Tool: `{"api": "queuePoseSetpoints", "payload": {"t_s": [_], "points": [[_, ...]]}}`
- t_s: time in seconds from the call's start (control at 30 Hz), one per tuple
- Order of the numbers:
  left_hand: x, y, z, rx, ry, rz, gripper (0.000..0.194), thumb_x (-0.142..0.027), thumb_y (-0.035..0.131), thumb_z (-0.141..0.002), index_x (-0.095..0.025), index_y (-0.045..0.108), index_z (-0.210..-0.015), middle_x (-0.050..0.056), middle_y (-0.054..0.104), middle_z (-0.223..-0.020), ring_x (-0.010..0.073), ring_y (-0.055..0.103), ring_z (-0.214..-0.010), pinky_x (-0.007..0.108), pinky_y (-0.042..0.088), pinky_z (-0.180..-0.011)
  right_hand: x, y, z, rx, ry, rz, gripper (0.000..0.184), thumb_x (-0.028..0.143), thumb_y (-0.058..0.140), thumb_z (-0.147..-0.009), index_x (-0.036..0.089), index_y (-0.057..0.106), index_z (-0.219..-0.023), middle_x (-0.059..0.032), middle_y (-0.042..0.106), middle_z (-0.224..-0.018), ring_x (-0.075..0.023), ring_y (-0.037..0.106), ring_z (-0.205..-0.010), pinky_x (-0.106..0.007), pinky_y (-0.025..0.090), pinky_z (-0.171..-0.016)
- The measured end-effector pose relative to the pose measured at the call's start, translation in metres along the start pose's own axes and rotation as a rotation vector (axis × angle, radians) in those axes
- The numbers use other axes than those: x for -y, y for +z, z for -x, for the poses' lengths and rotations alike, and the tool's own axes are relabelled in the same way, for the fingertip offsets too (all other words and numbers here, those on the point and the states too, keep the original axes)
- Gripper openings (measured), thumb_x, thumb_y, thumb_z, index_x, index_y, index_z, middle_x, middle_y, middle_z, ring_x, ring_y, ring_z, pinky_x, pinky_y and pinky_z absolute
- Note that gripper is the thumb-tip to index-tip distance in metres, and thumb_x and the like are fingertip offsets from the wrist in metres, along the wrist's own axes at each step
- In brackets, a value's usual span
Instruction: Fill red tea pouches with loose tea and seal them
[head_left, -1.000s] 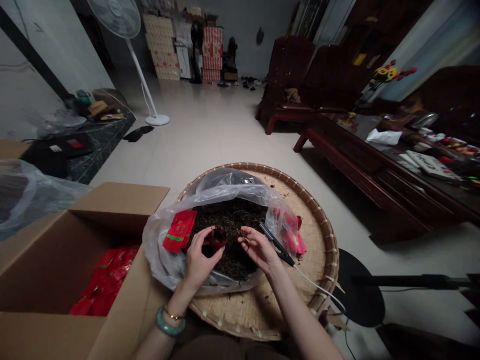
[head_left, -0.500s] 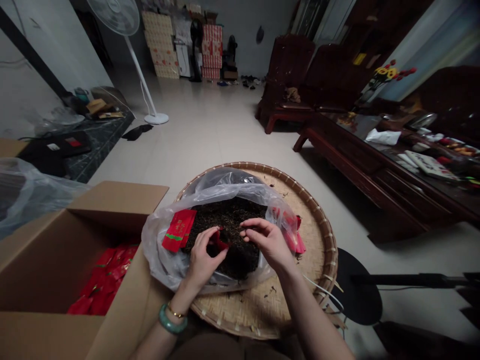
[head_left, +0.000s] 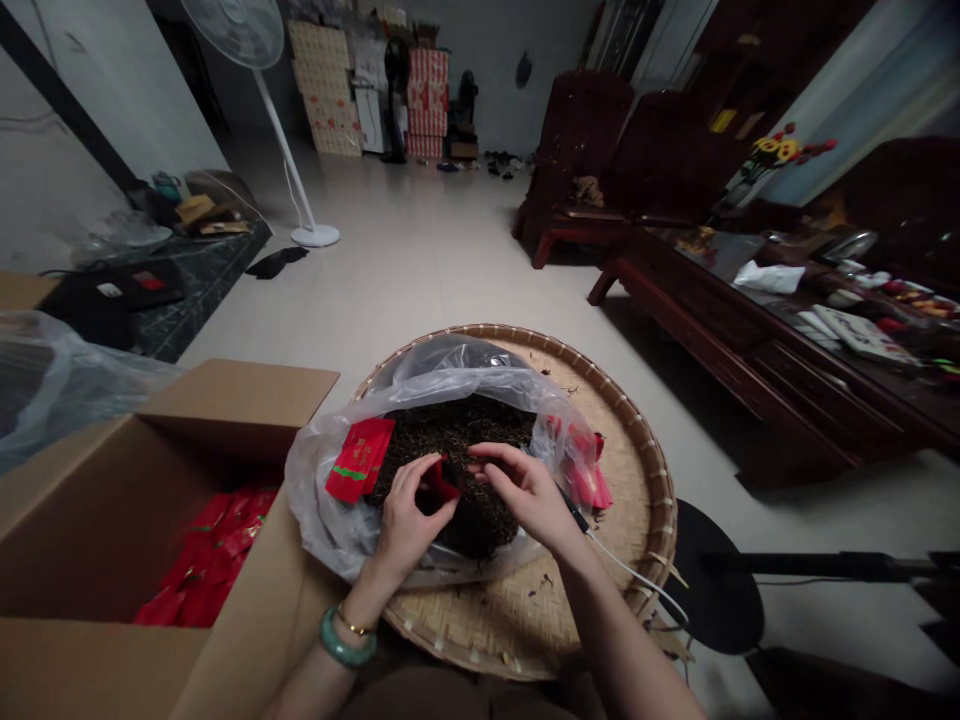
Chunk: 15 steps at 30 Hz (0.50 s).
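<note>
My left hand [head_left: 410, 515] grips a small red pouch [head_left: 444, 482], its mouth spread apart toward the right. Close beside that mouth, my right hand [head_left: 529, 492] has its fingers bent in a pinch on a few dark tea leaves; the pinched leaves are hard to make out. Both hands are over a heap of dark, dried tea leaves [head_left: 480, 420] in a large clear plastic bag [head_left: 330, 535]. Flat red packets [head_left: 360, 458] with a green stripe lie on the heap's left side. The bag rests on a round woven bamboo tray [head_left: 622, 410].
At the left stands an open cardboard box [head_left: 240, 390] with many red packets [head_left: 214, 555] inside. More red pouches [head_left: 589, 470] lie at the bag's right side. A white cable [head_left: 637, 578] crosses the tray's right rim. A black round stand base [head_left: 712, 580] is on the floor.
My right hand has moved a little left, its fingertips now nearer the pouch mouth. A dark object with the white cable now shows by my right wrist. My left hand keeps its hold.
</note>
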<state>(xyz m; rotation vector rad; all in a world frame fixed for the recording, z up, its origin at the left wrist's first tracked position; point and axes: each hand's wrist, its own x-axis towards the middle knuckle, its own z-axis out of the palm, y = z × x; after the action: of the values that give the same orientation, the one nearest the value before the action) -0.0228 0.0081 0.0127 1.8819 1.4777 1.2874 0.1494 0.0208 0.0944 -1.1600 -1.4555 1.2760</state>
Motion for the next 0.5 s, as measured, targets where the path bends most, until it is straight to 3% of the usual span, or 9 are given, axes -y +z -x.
{"api": "queuePoseSetpoints", "payload": {"t_s": [0.27,0.5], "points": [[-0.003,0.003,-0.001,0.019,0.028,0.001,0.046,-0.015,0.065,-0.072,-0.022,0.052,-0.116,0.008,0.061,-0.111,0.0227,0.057,-0.101,0.037,0.054,-0.079,0.008,0.011,-0.001,0.017,-0.082,0.005,0.027,0.031,0.049,-0.088,0.022,0.063,-0.108,-0.0062,0.067,-0.106,-0.0193,0.062,-0.100,-0.037,0.048,-0.092],[-0.002,0.003,0.001,0.016,0.023,0.008,0.046,-0.018,0.066,-0.073,-0.022,0.052,-0.117,0.008,0.061,-0.111,0.0223,0.057,-0.101,0.036,0.054,-0.078,-0.004,0.004,-0.004,-0.020,0.007,-0.304,0.031,0.044,0.055,-0.085,0.023,0.064,-0.106,-0.0068,0.066,-0.112,-0.0218,0.061,-0.107,-0.041,0.044,-0.099]]}}
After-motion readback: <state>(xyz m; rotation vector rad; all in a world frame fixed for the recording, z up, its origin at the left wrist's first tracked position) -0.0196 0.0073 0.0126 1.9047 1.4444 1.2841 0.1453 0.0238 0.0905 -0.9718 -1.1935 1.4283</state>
